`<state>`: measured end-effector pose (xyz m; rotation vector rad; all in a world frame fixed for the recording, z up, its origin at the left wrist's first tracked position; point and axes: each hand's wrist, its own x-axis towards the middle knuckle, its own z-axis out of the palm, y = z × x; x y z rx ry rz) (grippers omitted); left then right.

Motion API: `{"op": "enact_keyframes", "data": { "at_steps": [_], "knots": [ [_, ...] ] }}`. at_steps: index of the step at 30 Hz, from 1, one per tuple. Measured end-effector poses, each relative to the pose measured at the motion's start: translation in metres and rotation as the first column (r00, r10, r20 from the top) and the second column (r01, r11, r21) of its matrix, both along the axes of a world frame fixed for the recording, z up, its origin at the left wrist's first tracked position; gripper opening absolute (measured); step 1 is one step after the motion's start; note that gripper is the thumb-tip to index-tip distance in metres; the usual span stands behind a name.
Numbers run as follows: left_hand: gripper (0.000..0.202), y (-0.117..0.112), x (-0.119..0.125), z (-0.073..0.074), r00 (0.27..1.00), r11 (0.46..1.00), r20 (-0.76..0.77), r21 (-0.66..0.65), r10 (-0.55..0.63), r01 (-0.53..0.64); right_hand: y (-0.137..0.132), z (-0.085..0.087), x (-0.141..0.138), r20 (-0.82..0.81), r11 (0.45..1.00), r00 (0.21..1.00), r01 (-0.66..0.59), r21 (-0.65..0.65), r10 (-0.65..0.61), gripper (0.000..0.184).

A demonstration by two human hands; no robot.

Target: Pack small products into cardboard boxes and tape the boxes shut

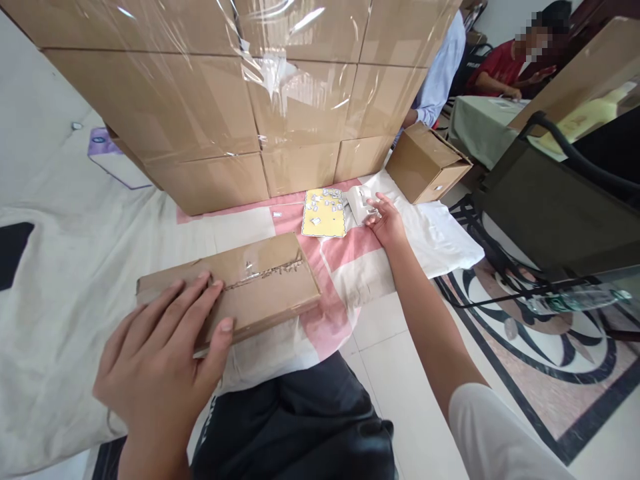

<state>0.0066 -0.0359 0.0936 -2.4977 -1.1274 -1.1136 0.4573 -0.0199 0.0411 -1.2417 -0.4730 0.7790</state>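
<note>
My left hand [163,353] lies flat on the near left corner of a flat brown cardboard box [250,283] with torn tape along its top, fingers stretched out. My right hand [385,219] reaches far forward, its fingers closed on a small white object [361,202] beside a yellow sheet [324,212] dotted with several small white pieces. Both sit on a white and pink cloth [350,263] spread over the floor.
A wall of plastic-wrapped cardboard cartons [240,100] stands behind the cloth. A smaller open carton [425,163] is at the right. A dark bag [550,207] and a plastic bottle [575,300] lie on the patterned floor. Other people sit at a table [480,120] at the far right.
</note>
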Motion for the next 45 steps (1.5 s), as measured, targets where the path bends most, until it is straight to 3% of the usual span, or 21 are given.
{"op": "enact_keyframes", "data": {
  "at_steps": [10,14,17,21,24,27,32,45],
  "knots": [
    [0.047,0.0,0.0,0.002,1.0,1.0,-0.012,-0.006,0.017,-0.017,0.001,0.003,-0.008,0.024,0.994,0.997,0.076,-0.076,-0.075,0.021],
    [0.047,-0.001,0.001,0.002,1.0,1.0,-0.006,-0.005,0.013,-0.013,0.004,-0.005,-0.007,0.025,0.997,0.997,0.073,0.02,-0.073,0.026],
    [0.046,-0.001,0.001,0.002,1.0,1.0,-0.008,-0.013,0.018,-0.018,0.008,-0.011,-0.008,0.118,0.991,0.987,0.101,0.093,-0.111,0.028],
    [0.046,-0.001,0.002,0.002,1.0,1.0,-0.005,-0.019,0.013,-0.014,0.01,-0.014,-0.008,0.324,0.974,0.92,0.222,0.04,-0.222,0.027],
    [0.046,0.001,0.001,-0.001,1.0,1.0,0.031,0.022,0.004,-0.005,0.011,-0.018,-0.004,0.387,0.962,0.882,0.27,0.053,-0.269,0.034],
    [0.045,0.003,0.001,-0.003,0.999,0.998,0.046,0.058,0.002,-0.004,0.012,-0.022,0.0,0.342,0.959,0.896,0.259,0.112,-0.282,0.034],
    [0.041,0.003,0.002,-0.002,0.999,0.997,0.033,0.073,0.005,-0.007,0.009,-0.015,-0.001,0.216,0.969,0.945,0.227,0.1,-0.244,0.033],
    [0.041,0.004,0.003,-0.002,0.999,0.997,0.035,0.073,0.0,-0.002,0.007,-0.009,-0.009,0.022,0.955,0.957,0.287,0.08,-0.29,0.03]
  ]
}}
